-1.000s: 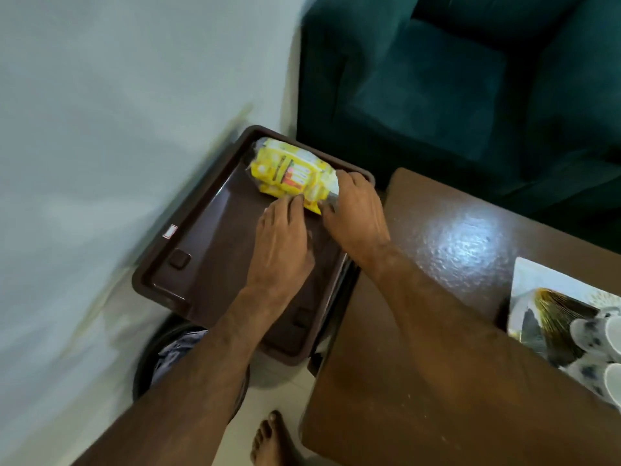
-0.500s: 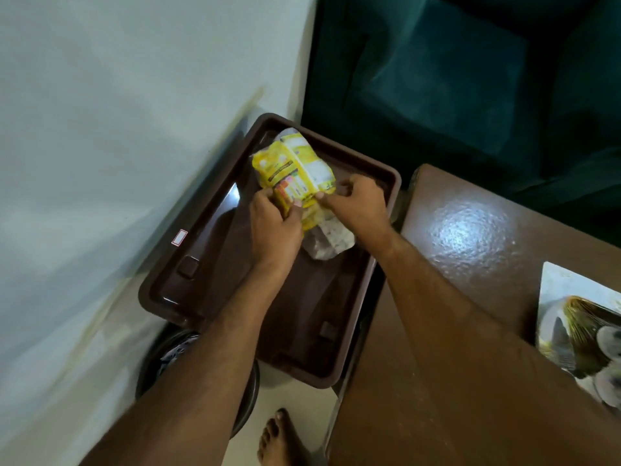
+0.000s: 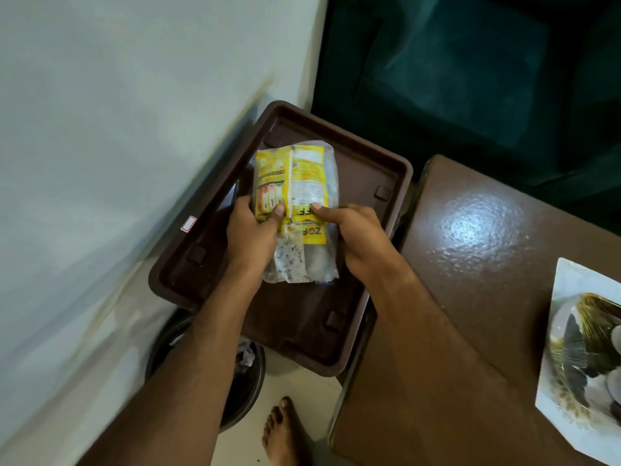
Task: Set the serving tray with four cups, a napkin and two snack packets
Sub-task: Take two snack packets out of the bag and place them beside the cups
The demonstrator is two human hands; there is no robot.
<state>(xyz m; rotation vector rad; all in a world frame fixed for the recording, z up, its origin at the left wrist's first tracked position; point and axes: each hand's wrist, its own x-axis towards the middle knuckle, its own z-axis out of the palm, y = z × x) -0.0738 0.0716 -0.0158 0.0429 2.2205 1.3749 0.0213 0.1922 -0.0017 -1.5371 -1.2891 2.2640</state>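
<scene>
Left hand [image 3: 250, 235] and right hand [image 3: 356, 235], fingers curled, gripping yellow-and-clear plastic snack packets [image 3: 295, 196] above brown rectangular plastic tray [image 3: 379, 264].

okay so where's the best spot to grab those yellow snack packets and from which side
Grip the yellow snack packets at mid-length, one hand per long edge. They are flat and long, held above the brown tray. The left hand and right hand already pinch there, thumbs on top, approaching from the near end.
</scene>
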